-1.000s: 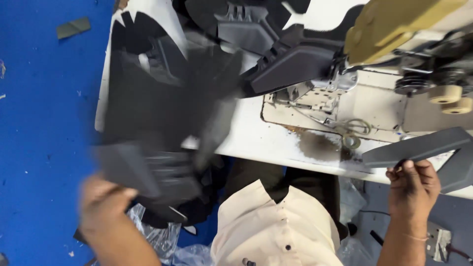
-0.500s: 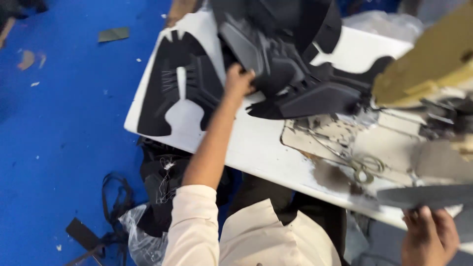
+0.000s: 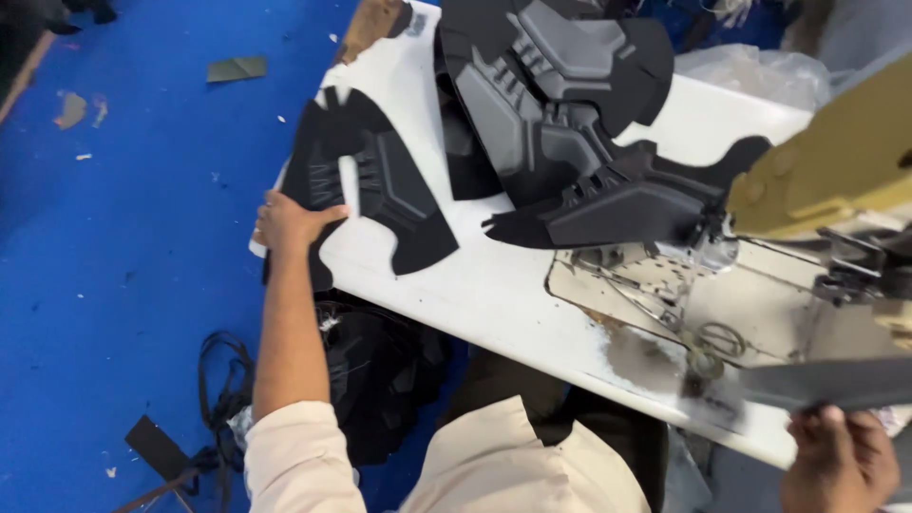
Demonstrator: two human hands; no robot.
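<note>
Left hand point(image 3: 285, 223) lies at the near left edge of the white table point(image 3: 494, 285), fingers laid on the lower end of a black shoe-upper piece point(image 3: 366, 185); the fingers press or pinch that end, and whether they close fully around it cannot be told. The piece lies flat on the table, its lower left tip overhanging the edge beside the hand.

Right hand point(image 3: 841, 461) is at the lower right, fingers clenched on the near edge of a dark grey strip point(image 3: 826, 382), which runs level across the table's right end and out of view.

A stack point(image 3: 560, 95) of further black and grey upper pieces sits behind the first piece, at the far middle of the table, overlapping. One piece from it point(image 3: 617, 204) reaches under the head of the olive sewing machine point(image 3: 826, 171). Scissors point(image 3: 708, 347) lie on the machine's worn plate, between the machine head and the strip.

Below the table edge, a bag of black pieces point(image 3: 380, 370) sits on the blue floor point(image 3: 114, 285), just beside the left forearm. Scraps lie on the floor farther off
</note>
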